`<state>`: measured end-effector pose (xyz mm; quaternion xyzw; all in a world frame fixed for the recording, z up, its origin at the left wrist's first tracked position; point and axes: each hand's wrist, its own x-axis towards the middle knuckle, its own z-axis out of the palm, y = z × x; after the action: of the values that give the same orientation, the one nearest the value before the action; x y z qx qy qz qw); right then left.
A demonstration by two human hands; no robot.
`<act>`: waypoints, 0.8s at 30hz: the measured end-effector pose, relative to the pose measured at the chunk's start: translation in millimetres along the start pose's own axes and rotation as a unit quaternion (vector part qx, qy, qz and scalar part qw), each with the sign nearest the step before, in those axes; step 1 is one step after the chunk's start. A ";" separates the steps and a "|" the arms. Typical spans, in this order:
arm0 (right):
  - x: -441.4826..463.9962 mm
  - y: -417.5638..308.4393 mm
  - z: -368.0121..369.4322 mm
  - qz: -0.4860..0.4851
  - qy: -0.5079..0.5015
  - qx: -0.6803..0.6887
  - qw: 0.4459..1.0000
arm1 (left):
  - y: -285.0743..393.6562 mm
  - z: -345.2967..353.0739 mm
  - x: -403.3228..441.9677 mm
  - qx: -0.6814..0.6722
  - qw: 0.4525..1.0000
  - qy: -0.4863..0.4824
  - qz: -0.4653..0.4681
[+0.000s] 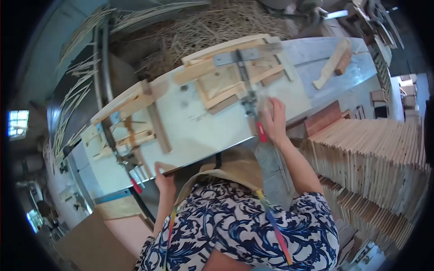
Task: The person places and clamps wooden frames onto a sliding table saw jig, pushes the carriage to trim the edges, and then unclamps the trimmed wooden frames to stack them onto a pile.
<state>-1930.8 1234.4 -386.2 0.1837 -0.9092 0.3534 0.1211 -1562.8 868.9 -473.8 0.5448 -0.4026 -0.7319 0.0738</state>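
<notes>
My right hand (274, 118) is beside the red-handled toggle clamp (250, 103) on the right part of the pale worktable (194, 135); its fingers are blurred. Left of that clamp lies a wooden frame piece (221, 86) with a metal plate (236, 57) over it. At the table's front edge, my left hand (164, 180) has a finger stretched out and appears to hold nothing. Further left, a second red-handled clamp (123, 159) stands over another wooden assembly (135, 131).
A shaped wooden piece (333, 64) lies on the table's right end. Tall stacks of thin wooden strips (366, 158) stand at my right. Behind the table is a heap of wood scraps (203, 31). A brown board (99, 244) is at lower left.
</notes>
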 end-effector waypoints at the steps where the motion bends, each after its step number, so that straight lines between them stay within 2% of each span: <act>1: 10.2 23.0 -5.0 0.000 0.027 -0.007 1.000 | -2.4 6.4 17.4 -0.093 0.993 0.065 0.008; 2: 29.9 56.1 -12.4 0.048 0.065 -0.068 0.994 | -4.1 16.6 26.6 -0.185 0.974 0.134 0.018; 3: 52.5 94.3 -22.5 0.094 0.101 -0.125 0.983 | -4.7 29.7 26.4 -0.181 0.975 0.132 0.014; 5: 83.8 158.1 -39.1 0.187 0.057 -0.207 0.958 | 0.1 48.6 20.5 -0.186 0.954 0.225 0.068; 6: 95.2 156.8 -43.9 0.181 0.051 -0.200 0.962 | 7.7 56.8 15.3 -0.192 0.937 0.276 0.098; 7: 105.9 153.1 -47.0 0.201 -0.045 -0.188 0.960 | 14.3 64.7 12.0 -0.197 0.932 0.288 0.102; 8: 109.8 145.3 -44.2 0.219 -0.144 -0.177 0.949 | 23.9 78.8 3.7 -0.136 0.922 0.355 0.077; 9: 104.7 142.1 -33.8 0.211 -0.158 -0.174 0.949 | 32.4 91.2 -4.6 -0.075 0.904 0.419 0.045; 10: 99.4 139.0 -23.2 0.218 -0.114 -0.218 0.944 | 38.3 97.5 -7.8 -0.017 0.879 0.477 0.010; 12: 96.3 133.5 -9.3 0.222 -0.014 -0.307 0.925 | 42.1 98.5 -5.6 -0.020 0.869 0.494 -0.027; 13: 99.7 132.2 -6.0 0.208 -0.019 -0.308 0.928 | 44.6 98.2 -3.0 -0.014 0.865 0.499 -0.055; 15: 101.2 130.2 -3.9 0.241 -0.029 -0.325 0.914 | 47.4 90.8 -5.8 -0.012 0.857 0.507 -0.088; 18: 99.1 129.1 0.0 0.246 -0.026 -0.345 0.906 | 47.7 94.8 1.7 0.003 0.835 0.546 -0.073; 21: 95.2 130.4 2.3 0.230 -0.037 -0.362 0.902 | 37.0 87.6 14.7 0.005 0.831 0.552 -0.061; 24: 98.1 133.2 2.1 0.263 -0.051 -0.348 0.899 | 33.3 80.8 15.1 -0.001 0.836 0.547 -0.040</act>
<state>-2075.4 1299.5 -433.0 -0.0982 -0.9943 0.0238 0.0339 -1649.0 879.7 -456.0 0.8717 -0.2736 -0.3179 0.2533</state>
